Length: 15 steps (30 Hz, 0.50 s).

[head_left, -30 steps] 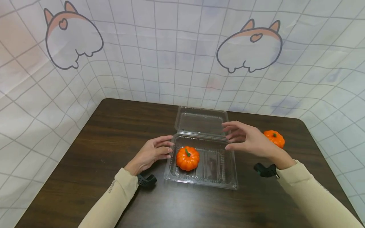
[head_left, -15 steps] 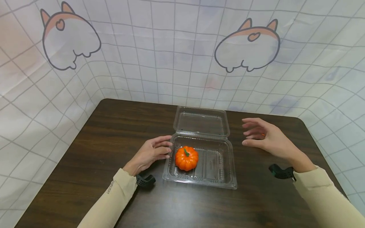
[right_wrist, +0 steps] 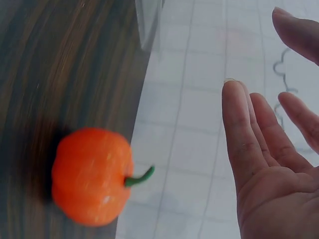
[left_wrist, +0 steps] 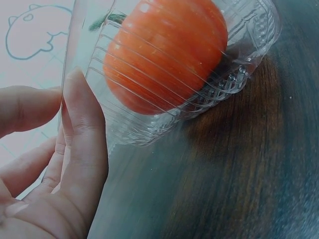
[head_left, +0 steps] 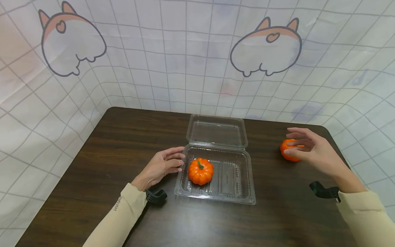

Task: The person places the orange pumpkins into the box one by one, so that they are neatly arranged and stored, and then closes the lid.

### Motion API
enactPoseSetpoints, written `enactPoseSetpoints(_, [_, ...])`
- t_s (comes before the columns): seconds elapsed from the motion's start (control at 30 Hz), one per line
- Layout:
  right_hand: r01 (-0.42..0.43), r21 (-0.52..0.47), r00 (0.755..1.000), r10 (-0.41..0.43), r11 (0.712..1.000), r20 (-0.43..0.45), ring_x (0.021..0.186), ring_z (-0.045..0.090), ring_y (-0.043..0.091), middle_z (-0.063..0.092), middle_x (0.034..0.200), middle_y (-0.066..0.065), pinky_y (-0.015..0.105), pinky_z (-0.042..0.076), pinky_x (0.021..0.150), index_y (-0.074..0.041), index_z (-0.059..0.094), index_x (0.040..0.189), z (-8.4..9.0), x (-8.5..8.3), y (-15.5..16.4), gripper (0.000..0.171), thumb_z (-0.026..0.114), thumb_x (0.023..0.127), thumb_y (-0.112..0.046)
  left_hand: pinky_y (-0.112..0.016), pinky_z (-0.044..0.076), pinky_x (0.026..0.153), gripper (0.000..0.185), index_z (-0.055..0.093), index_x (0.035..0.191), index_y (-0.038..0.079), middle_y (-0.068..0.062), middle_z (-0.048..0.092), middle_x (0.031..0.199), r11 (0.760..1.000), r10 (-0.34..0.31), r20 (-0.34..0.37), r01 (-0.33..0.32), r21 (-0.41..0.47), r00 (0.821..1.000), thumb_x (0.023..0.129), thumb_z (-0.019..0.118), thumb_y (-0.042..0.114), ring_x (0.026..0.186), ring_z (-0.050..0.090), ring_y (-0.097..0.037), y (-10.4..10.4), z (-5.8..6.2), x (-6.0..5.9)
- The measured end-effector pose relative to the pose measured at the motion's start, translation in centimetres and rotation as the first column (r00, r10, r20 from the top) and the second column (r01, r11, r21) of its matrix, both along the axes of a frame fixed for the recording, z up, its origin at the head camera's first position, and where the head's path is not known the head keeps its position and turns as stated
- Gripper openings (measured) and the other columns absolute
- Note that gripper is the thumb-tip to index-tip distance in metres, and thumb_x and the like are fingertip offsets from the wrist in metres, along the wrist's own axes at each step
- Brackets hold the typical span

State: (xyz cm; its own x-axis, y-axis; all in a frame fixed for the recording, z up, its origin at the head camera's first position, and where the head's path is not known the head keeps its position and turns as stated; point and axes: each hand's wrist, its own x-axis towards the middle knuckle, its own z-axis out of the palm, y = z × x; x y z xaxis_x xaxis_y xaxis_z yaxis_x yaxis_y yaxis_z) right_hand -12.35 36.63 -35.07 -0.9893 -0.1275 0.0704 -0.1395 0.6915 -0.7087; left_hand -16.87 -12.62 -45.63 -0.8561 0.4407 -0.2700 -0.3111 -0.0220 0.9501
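A clear plastic clamshell container [head_left: 228,180] lies on the table with its lid [head_left: 217,132] folded back. In its left half sits a small orange pumpkin [head_left: 201,172] with a green stem. At the container's left edge, my left hand [head_left: 158,167] pinches the rim between thumb and fingers [left_wrist: 82,107], as the left wrist view shows. My right hand [head_left: 319,151] hovers by a second small pumpkin [head_left: 286,151], fingers spread and apart from it. The right wrist view has this pumpkin [right_wrist: 92,177] on the table, away from the fingers.
The dark wooden table [head_left: 123,144] ends at the back against a white grid-patterned curtain [head_left: 172,68] with cartoon corgi prints. Black straps with camera mounts sit on both wrists.
My right hand has moved right, from over the container's right edge to the second pumpkin. The left hand stays at the rim, and the pumpkin in the container has not moved.
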Motion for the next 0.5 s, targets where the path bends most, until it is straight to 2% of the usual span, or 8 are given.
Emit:
enactPoseSetpoints(0.13, [0.032,-0.03,0.999,-0.033,0.999,-0.026,0.106,0.066,-0.009,0.06,0.13,-0.019,0.006,0.053,0.082,-0.022,0.051,0.148,-0.6,0.1,1.7,0.063,0.08,0.092,-0.018,-0.027,0.063,0.089,0.062,0.046,0.155,0.009,-0.01,0.061,0.134,1.0,0.001,0.001,-0.001,0.002,1.0,0.097,0.068,0.005,0.1,0.068,-0.013,0.0,0.1,0.0])
enactPoseSetpoints(0.23, [0.062,-0.058,0.998,-0.063,0.996,-0.015,0.104,0.067,-0.01,0.06,0.128,-0.021,0.009,0.054,0.078,-0.022,0.051,0.149,-1.0,0.0,3.0,0.063,0.078,0.092,-0.014,-0.027,0.063,0.089,0.062,0.046,0.155,0.009,-0.008,0.061,0.132,1.0,0.005,0.002,-0.005,0.001,1.0,0.097,0.068,0.005,0.1,0.068,-0.013,0.0,0.1,0.0])
enactPoseSetpoints(0.5, [0.129,-0.057,0.991,-0.127,0.99,0.032,0.1,0.064,-0.018,0.059,0.124,-0.033,0.006,0.049,0.076,-0.024,0.048,0.151,-2.1,0.4,5.9,0.062,0.075,0.096,-0.018,-0.027,0.063,0.089,0.063,0.045,0.155,0.009,-0.008,0.061,0.132,1.0,0.007,0.008,-0.007,-0.011,1.0,0.097,0.068,0.006,0.1,0.068,-0.013,0.1,0.0,-0.1])
